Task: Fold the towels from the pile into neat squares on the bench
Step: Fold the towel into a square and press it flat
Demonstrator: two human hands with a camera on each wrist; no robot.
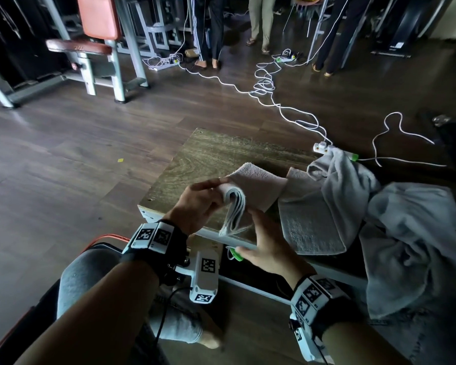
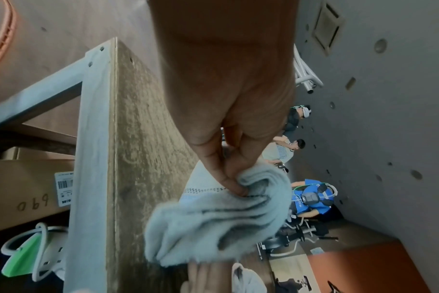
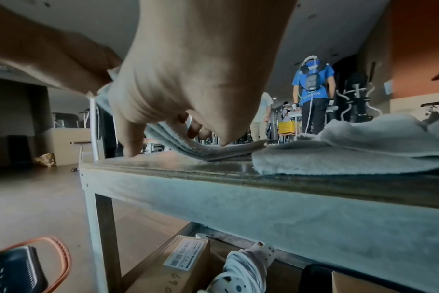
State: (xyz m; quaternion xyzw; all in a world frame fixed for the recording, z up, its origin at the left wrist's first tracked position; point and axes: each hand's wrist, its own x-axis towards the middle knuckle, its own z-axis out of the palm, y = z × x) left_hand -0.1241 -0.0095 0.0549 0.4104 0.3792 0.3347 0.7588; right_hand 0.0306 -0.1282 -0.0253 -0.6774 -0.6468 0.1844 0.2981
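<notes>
Left hand raised over the near left part of the counter, forearm reaching in from the near left, thumb and fingers pinching the layered end of a folded towel; same pinch plain in the left wrist view, fingers bunched on the pale cloth. Right hand at the counter's near edge, palm turned toward the towel's stacked edges, fingers fairly straight and touching the lower layers; no clear curl round the cloth in the head view. From the right wrist view, right hand angled down, fingertips resting on the towel's layers, thumb down on the counter top.

Folded towel lifted at its near end, far part lying flat on the counter, just left of the others.

Towels counted: one in the hands; one spread flat just right of it, on the counter; a loose pile of pale towels farther right, draped over the near edge, number within it not clear. One counter. Two hands, each with one marker-covered wrist band.

On the floor beyond, white cables looping away; legs of several standing people at the far side, beside a padded gym bench.
</notes>
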